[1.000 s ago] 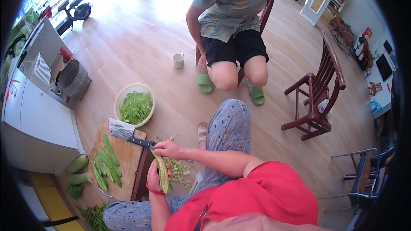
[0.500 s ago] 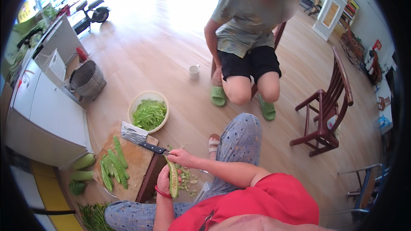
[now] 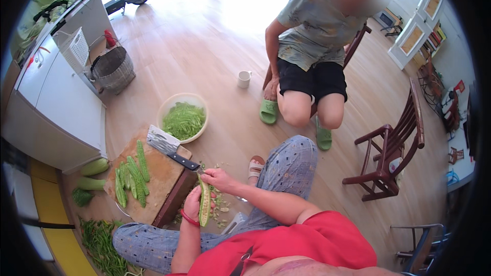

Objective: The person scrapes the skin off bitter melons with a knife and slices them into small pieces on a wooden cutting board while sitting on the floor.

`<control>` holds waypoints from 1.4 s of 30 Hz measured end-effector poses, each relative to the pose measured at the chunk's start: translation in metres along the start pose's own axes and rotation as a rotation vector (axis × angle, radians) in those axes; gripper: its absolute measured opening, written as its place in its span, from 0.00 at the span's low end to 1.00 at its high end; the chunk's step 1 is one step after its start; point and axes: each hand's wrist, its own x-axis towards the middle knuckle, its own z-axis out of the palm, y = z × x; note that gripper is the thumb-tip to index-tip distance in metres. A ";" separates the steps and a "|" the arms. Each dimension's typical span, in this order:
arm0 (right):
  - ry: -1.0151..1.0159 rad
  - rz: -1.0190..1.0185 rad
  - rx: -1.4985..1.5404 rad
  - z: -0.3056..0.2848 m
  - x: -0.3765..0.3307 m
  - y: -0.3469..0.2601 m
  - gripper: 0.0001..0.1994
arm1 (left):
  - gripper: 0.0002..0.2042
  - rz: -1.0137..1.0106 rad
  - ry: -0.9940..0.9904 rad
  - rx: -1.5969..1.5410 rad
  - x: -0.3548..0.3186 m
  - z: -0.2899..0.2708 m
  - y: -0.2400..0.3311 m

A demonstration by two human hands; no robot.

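Note:
My left hand [image 3: 192, 203], with a red band at the wrist, is wrapped round a halved bitter gourd [image 3: 205, 205], its pale seedy inside facing up. At the gourd's upper end, my right hand [image 3: 217, 180] is closed in a pinch; what it holds is mostly hidden, with a small metallic bit showing by the fingers. Just beyond lies a cleaver [image 3: 166, 143] with a black handle, flat on the wooden cutting board [image 3: 162, 192]. Several bitter gourd halves [image 3: 134, 179] rest on the board. Scraped pale bits [image 3: 221, 207] are scattered on the floor beneath my hands.
A cream bowl [image 3: 162, 107] of sliced greens stands beyond the board. Whole gourds [image 3: 94, 167] and leafy greens [image 3: 99, 243] lie at the left. A white mug [image 3: 244, 79] stands near a seated person [image 3: 317, 41] in green slippers. A wooden chair [image 3: 394, 143] is at right.
My view has shifted slightly, moving the whole scene in the picture. My left hand still holds the gourd half, and my right hand stays at its upper end.

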 end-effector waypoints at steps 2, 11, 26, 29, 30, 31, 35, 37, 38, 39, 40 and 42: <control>0.017 -0.006 -0.019 -0.002 0.001 0.002 0.14 | 0.13 0.002 -0.003 0.005 0.003 0.000 -0.001; 0.036 0.041 -0.038 -0.002 0.003 0.008 0.14 | 0.13 -0.006 0.015 -0.025 0.003 0.006 0.000; 0.018 0.020 -0.046 -0.002 0.006 0.013 0.12 | 0.14 0.009 0.018 0.016 0.004 0.007 0.000; 0.020 0.019 -0.023 -0.001 0.005 0.012 0.12 | 0.14 0.021 0.018 0.044 0.002 0.009 0.001; 0.020 0.022 -0.023 -0.001 0.005 0.011 0.12 | 0.14 0.021 0.014 0.040 0.003 0.007 0.000; 0.020 0.025 -0.023 -0.001 0.005 0.011 0.12 | 0.14 0.021 0.010 0.036 0.004 0.006 -0.001; 0.024 0.013 -0.069 -0.002 0.004 0.011 0.13 | 0.14 0.026 -0.002 0.035 0.003 0.008 0.000; 0.026 -0.006 -0.073 0.000 0.007 0.018 0.13 | 0.14 0.014 0.002 0.042 0.002 0.009 0.000; 0.023 -0.005 -0.067 0.000 0.007 0.019 0.13 | 0.14 0.014 0.003 0.041 0.002 0.008 0.000; 0.021 -0.003 -0.062 0.000 0.007 0.020 0.14 | 0.14 0.013 0.004 0.039 0.003 0.008 0.000; 0.019 -0.002 -0.057 0.001 0.007 0.021 0.14 | 0.14 0.013 0.005 0.038 0.004 0.007 -0.001; 0.020 0.011 -0.074 0.000 0.006 0.018 0.14 | 0.14 0.012 0.009 0.044 0.002 0.008 0.000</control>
